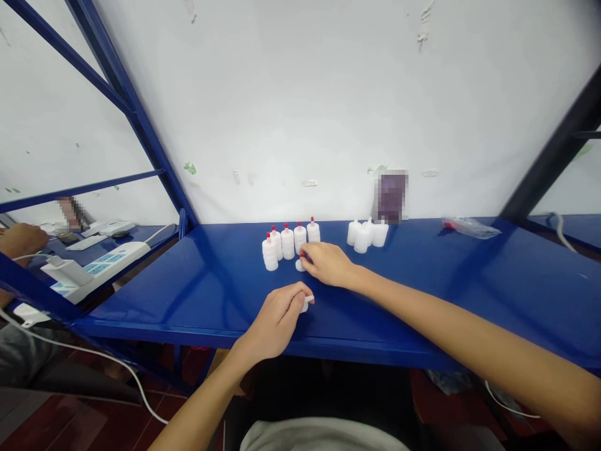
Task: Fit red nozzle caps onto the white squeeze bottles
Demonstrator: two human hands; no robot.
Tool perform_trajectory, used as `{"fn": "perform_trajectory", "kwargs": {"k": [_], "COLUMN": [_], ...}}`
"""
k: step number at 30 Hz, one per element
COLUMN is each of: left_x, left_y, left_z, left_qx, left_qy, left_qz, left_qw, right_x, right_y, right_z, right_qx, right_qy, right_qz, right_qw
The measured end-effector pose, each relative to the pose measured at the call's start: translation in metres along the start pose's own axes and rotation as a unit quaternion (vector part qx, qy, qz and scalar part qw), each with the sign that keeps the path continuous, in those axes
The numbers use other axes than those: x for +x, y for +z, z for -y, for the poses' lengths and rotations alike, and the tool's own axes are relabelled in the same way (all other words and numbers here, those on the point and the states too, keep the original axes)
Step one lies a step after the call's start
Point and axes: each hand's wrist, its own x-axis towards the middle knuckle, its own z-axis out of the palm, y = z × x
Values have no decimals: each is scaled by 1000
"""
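Observation:
My left hand (277, 316) is closed around a small white bottle (305, 305) near the front edge of the blue table (201, 294). Farther back, my right hand (328, 263) has its fingers pinched at the top of a white bottle (299, 265), where a bit of red shows. Behind and to the left of it stand several white bottles with red tips (287, 243), close together and upright. To the right of them is a group of white bottles without red tips (361, 239).
A clear plastic bag with something red (472, 227) lies at the back right. A dark purple, blurred object (392, 195) leans on the wall. Blue frame posts (129, 106) flank the table. At left are a power strip (101, 266) and another person's hand (23, 241).

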Motion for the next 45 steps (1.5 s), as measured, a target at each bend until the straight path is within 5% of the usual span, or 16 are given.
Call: {"fn": "perform_trajectory", "kwargs": {"k": [6, 11, 16, 45], "left_x": [-4, 2, 19, 21], "left_y": [1, 1, 2, 2], "left_z": [0, 2, 6, 6], "left_qx": [5, -93, -176, -187], "left_qy": [7, -55, -134, -114], "left_qz": [0, -22, -10, -27], "left_qw": [1000, 994, 975, 975], "right_x": [10, -12, -31, -35], "right_y": [-2, -25, -36, -16], "right_z": [-5, -44, -72, -41], "right_qx": [52, 47, 60, 17], "right_qy": [-23, -75, -48, -166], "right_qz": [6, 36, 90, 74], "right_qw": [998, 995, 993, 983]}}
